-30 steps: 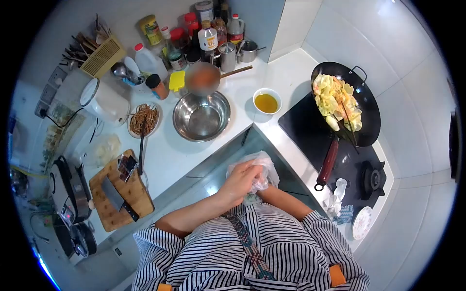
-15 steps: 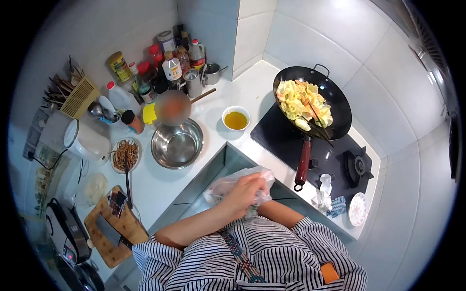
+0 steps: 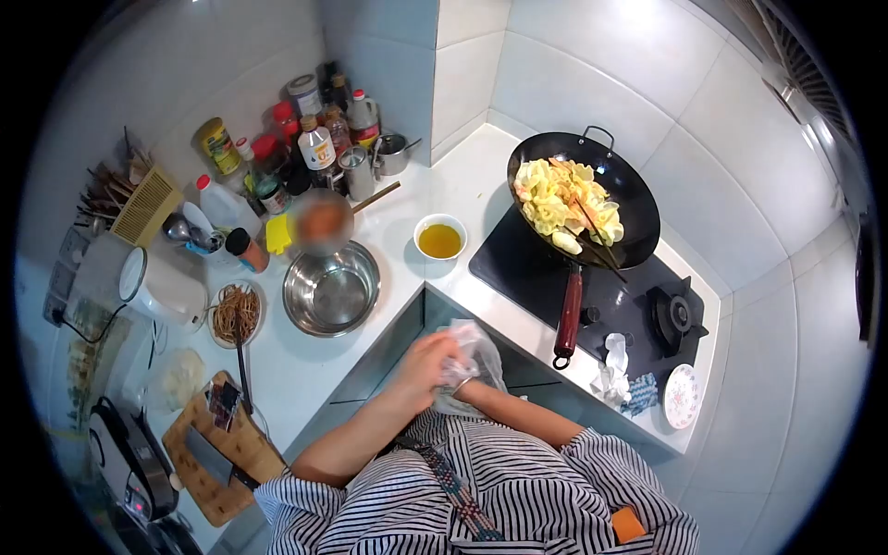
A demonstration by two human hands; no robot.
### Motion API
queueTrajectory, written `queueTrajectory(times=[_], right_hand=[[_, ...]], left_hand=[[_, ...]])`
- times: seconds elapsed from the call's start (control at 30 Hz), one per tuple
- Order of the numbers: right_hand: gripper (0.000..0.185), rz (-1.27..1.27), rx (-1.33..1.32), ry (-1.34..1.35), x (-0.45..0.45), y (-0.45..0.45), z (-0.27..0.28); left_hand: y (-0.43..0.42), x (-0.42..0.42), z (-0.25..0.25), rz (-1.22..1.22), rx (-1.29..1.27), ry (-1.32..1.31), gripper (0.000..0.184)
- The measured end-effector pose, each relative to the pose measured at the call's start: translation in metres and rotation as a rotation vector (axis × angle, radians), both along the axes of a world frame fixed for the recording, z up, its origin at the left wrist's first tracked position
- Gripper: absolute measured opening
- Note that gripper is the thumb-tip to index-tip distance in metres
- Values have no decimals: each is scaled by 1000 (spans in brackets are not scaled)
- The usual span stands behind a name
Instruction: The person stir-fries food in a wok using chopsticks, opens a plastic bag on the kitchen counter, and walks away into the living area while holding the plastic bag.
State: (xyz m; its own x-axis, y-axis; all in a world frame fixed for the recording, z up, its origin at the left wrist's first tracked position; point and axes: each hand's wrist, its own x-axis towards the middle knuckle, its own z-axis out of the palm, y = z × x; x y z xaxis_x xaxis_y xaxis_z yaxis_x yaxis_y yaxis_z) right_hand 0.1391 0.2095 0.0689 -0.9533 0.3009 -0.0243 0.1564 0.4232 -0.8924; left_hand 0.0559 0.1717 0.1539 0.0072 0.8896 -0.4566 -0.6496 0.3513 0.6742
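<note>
A thin clear plastic bag [image 3: 483,354] hangs crumpled between my hands, in front of the striped shirt. My left hand [image 3: 428,363] is closed on its bunched upper part, fingers curled into the film. From the right, my other forearm reaches in, and my right hand [image 3: 460,381] disappears behind or inside the bag, so its fingers are hidden. Both hands are below the counter's front edge, near the inner corner.
A black wok [image 3: 638,213] with cabbage-like leaves and chopsticks sits on the stove [image 3: 518,254]. Nearby stand a bowl of yellow liquid [image 3: 439,240] and a steel basin [image 3: 331,289]. A knife [image 3: 211,455] lies on a cutting board [image 3: 208,499]. Several bottles [image 3: 317,146] line the wall.
My left hand and the bag's upper part have shifted left. The bag looks more bunched, and more of my right forearm shows. The whole view has shifted slightly.
</note>
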Motion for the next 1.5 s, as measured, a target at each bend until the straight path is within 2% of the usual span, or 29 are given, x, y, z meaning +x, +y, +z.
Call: queueTrajectory(times=[0.1,0.13,0.17,0.2,0.27,0.33,0.37,0.43,0.47,0.5,0.53,0.57,0.6,0.7,0.77,0.83,0.9,0.93,0.97,1.0,1.07,1.13,1.17,1.23,1.27,1.3,1.4,1.43,1.5], right_hand=[[25,-27,8,-26,3,7,15],[25,-45,-13,-81,6,12,33],[22,-70,-151,-200,11,17,63],[14,-76,-221,-233,20,26,68],[15,-110,-951,-226,48,47,95],[12,-350,-982,-76,69,62,141],[18,-306,-1065,-16,84,83,147],[19,-434,-834,63,104,113,176],[15,-453,-904,95,117,136,185],[12,-566,-844,185,126,156,190],[12,-607,-758,211,137,182,198],[14,-680,-746,238,145,204,209],[14,-597,-706,265,157,231,216],[14,-612,-775,389,173,294,232],[11,-632,-761,414,174,327,227],[8,-777,-611,172,162,352,210],[7,-754,-600,173,161,373,206],[6,-709,-650,269,160,384,207],[5,-665,-702,365,160,393,207],[6,-707,-669,256,157,397,207],[5,-664,-694,256,155,418,197],[5,-643,-725,307,158,435,197],[5,-635,-734,306,159,440,197],[5,-732,-552,140,169,452,194],[5,-659,-637,238,181,463,193],[5,-658,-646,242,193,469,193],[6,-702,-525,143,224,475,198],[7,-669,-536,129,234,472,200],[7,-635,-552,117,245,467,202]], left_hand=[[-10,-29,-4,17,48,39,11],[-13,-34,4,116,6,40,11],[-17,-39,10,214,-34,40,12],[-20,-45,11,204,-25,40,12],[-31,-59,9,264,-39,80,16],[-51,-79,6,288,-34,114,16],[-61,-84,10,392,-32,130,16],[-80,-97,30,546,-10,220,19],[-98,-119,18,603,-18,256,17],[-111,-126,35,628,-86,350,13],[-122,-136,34,767,-100,394,9],[-136,-158,22,774,-23,429,7],[-133,-153,35,989,-116,456,8],[-147,-175,37,878,3,528,13],[-151,-194,17,872,-59,592,19],[-146,-217,-14,1078,-237,669,25],[-142,-236,-40,1088,-245,736,28],[-140,-246,-47,1103,-252,786,32],[-138,-261,-48,1102,-253,799,32],[-132,-266,-40,1160,-202,850,33],[-119,-272,-31,1208,-156,917,35],[-79,-246,5,1444,4,971,36],[-80,-253,-3,1448,-1,981,36],[-67,-255,-3,1113,-196,998,34],[-64,-252,-3,1013,-334,934,33],[-59,-246,-1,1012,-337,944,33],[-49,-225,7,811,-661,888,33],[-56,-241,-5,810,-664,895,33],[-78,-285,-42,594,-234,1885,29]])
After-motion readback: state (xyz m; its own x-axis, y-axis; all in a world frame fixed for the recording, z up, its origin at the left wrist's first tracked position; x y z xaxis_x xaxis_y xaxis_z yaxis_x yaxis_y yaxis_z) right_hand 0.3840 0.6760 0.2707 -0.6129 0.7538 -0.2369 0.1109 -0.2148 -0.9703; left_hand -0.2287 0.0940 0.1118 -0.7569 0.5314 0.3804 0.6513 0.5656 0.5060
